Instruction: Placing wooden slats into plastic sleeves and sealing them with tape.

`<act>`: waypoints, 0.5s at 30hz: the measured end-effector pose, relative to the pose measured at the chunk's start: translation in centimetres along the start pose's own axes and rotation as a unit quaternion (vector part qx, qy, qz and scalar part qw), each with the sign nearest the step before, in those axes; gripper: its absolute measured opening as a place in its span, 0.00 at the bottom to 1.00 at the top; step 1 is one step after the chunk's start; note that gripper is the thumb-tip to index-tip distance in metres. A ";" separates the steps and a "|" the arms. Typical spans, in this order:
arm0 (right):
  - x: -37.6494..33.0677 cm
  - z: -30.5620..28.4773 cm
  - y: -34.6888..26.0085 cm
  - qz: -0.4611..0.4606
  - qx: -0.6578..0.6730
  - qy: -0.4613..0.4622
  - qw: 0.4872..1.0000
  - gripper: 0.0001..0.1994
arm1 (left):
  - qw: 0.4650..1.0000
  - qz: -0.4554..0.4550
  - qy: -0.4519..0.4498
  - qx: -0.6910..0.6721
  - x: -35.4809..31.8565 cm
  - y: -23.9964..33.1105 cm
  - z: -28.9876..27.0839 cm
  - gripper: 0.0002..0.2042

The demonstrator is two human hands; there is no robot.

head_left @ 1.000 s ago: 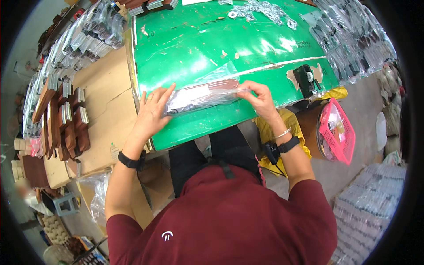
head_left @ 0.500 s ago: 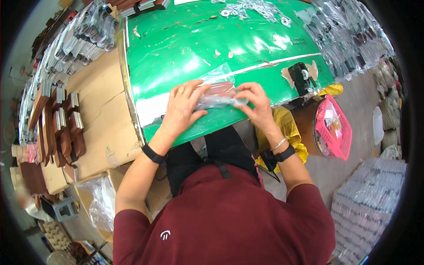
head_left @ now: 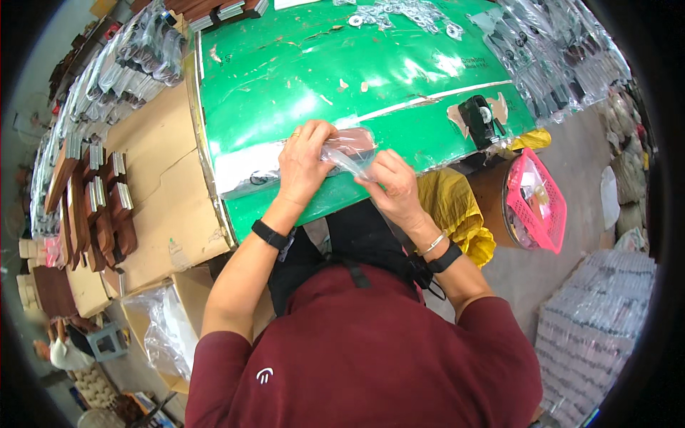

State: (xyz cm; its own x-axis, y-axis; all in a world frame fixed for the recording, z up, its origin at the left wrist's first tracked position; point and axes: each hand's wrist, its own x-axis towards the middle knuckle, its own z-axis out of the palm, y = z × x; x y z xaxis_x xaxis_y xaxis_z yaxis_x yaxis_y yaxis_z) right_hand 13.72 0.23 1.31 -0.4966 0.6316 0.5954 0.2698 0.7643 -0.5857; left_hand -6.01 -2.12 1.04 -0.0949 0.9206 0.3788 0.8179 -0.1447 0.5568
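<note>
A long flat piece lies on the green tabletop in a clear plastic bag (head_left: 344,158). Its brown rounded end (head_left: 354,140) shows through the film, and a whitish stretch (head_left: 246,168) runs out to the left. My left hand (head_left: 307,160) is closed over the bag beside the brown end, its fingertips bent on the plastic. Just right of it, my right hand (head_left: 391,187) pinches a gathered edge of the film and pulls it taut toward me. The left palm hides the middle of the piece.
Brown pieces with silvery edges (head_left: 96,203) are stacked on cardboard at left. Bagged pieces (head_left: 556,60) lie far right, near small round parts (head_left: 407,14). A black device (head_left: 477,121) sits near the table edge, above a pink basket (head_left: 535,200) and yellow sack (head_left: 453,210).
My right hand has moved left and nearer to me, drawing the plastic film across the brown end. My left hand has shifted slightly right, with its fingers curled closer.
</note>
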 end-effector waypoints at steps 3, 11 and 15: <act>-1.0 0.7 0.3 -0.003 -0.003 -0.029 1.000 0.08 | 0.996 0.068 0.033 0.047 -0.9 -0.2 0.4 0.18; -2.0 0.8 1.2 0.028 -0.040 0.044 0.998 0.09 | 0.971 0.198 -0.001 0.134 -1.8 0.5 0.5 0.14; -2.3 0.9 1.1 0.033 -0.019 0.034 0.999 0.09 | 0.975 0.184 0.031 0.122 -1.3 1.0 1.7 0.14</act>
State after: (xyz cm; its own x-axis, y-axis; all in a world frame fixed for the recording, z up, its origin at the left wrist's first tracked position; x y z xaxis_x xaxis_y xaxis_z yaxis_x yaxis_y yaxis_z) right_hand 14.39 -0.49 -1.25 -0.4202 0.6867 0.5932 0.3324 0.7248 -0.6036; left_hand -4.06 -2.87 -0.16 0.2026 0.7983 0.5672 0.9129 -0.3636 0.1856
